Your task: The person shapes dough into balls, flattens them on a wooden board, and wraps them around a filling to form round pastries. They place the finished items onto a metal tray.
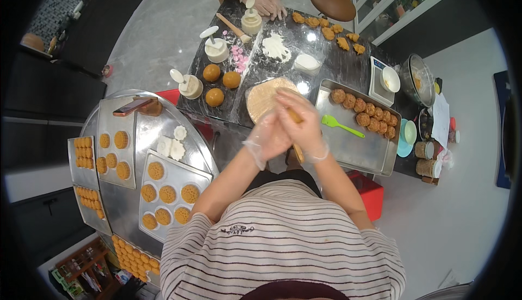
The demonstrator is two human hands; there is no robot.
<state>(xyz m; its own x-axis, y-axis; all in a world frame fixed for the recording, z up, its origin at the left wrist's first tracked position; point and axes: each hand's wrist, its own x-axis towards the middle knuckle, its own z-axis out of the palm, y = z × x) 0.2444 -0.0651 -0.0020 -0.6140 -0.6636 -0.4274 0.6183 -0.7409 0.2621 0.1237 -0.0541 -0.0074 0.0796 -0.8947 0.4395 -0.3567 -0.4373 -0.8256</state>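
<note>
Both my hands wear clear plastic gloves and meet over a round wooden board point(261, 98) at the counter's near edge. My right hand point(301, 124) is cupped over my left hand point(271, 135), and a piece of brown dough point(294, 115) shows between the right hand's fingers. The left palm is mostly covered, so its full hold is hidden. A wooden handle point(299, 153) sticks out below the hands. Right of them, a metal tray point(346, 149) holds several filling balls point(359, 105) and a green silicone brush point(342, 126). Three smooth dough balls point(231, 80) sit to the left.
Mooncake presses point(191, 87), a pastry brush point(234, 27), white flour point(276, 47) and a scale point(377, 82) lie on the counter. Across it are a co-worker's gloved hands point(265, 4). At left, a round metal table point(118, 202) bears trays of patterned mooncakes point(167, 194) and a phone point(131, 107).
</note>
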